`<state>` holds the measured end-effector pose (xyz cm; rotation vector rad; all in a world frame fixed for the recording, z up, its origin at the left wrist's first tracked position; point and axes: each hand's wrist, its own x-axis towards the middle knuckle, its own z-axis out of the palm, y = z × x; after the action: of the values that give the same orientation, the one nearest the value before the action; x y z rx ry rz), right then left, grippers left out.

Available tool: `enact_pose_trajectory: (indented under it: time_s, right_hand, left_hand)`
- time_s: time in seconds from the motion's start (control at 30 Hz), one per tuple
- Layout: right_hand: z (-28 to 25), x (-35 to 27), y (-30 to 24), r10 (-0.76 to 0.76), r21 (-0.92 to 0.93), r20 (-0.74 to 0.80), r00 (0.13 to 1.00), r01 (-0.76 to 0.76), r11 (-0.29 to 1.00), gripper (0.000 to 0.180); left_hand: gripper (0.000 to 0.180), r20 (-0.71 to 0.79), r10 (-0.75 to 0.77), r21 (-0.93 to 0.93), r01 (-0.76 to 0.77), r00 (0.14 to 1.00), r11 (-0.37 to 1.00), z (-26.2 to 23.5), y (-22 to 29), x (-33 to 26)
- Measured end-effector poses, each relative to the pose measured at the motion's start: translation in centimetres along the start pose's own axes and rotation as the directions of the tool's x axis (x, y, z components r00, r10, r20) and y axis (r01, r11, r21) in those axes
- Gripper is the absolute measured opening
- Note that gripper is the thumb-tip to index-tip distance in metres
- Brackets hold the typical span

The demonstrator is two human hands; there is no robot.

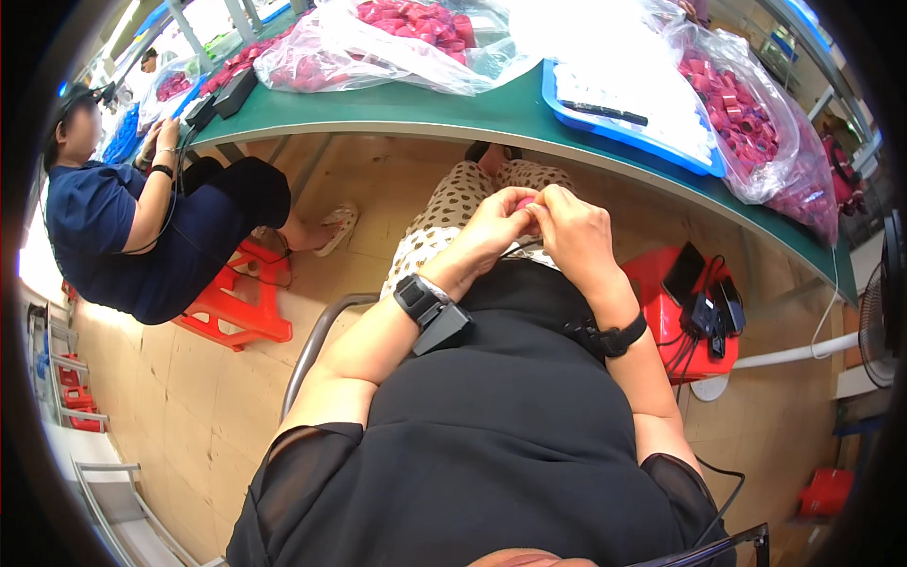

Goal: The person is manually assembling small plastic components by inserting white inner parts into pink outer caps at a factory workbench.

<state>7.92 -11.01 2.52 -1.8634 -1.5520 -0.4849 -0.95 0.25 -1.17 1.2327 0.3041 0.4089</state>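
Above my lap, just short of the table edge, my two hands meet fingertip to fingertip. Between them shows a small dark-pink piece [525,202], mostly covered by fingers, so its shape cannot be made out. My left hand [493,227] pinches it from the left, thumb and forefinger closed. My right hand [576,231] is closed on it from the other side, fingers bent down. Its colour resembles the glossy dark-pink pieces in the clear plastic bag [732,109] at the right of the table and in another plastic bag [416,26] at its far middle.
A blue tray [652,154] holding white material and a black stick-like object [603,113] lies on the green table [406,109]. Black devices with cables rest on a red stool [647,274] at my right, near a fan [881,302]. A co-worker [123,217] sits at left.
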Motion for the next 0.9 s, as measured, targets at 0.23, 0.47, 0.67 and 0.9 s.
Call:
enact_pose_trajectory:
  time_s: [0.23, 0.47, 0.67, 0.9]
  right_hand:
    - [0.1, 0.2, -0.2, -0.1, -0.058, 0.006, 0.995, 0.101, 0.993, 0.01]
    - [0.2, 0.2, 0.3, 0.065, 0.175, -0.006, 0.998, -0.063, 0.983, 0.009]
    - [-0.1, 0.3, 0.4, 0.222, 0.29, 0.075, 0.972, -0.234, 0.928, 0.01]
    - [-0.3, 0.4, 0.5, 0.253, 0.336, 0.101, 0.962, -0.272, 0.902, 0.01]
  left_hand:
    - [0.024, -0.051, 0.071, 0.109, -0.065, 0.996, 0.992, -0.2, -0.6, 0.1]
    - [0.026, -0.042, -0.049, -0.008, 0.048, 0.998, 0.999, -0.1, 0.1, 0.0]
    - [0.033, -0.021, -0.059, -0.141, 0.055, 0.998, 0.988, -0.2, -0.8, 0.3]
    - [0.028, -0.082, -0.025, -0.158, 0.012, 0.996, 0.987, 0.6, -0.2, 0.0]
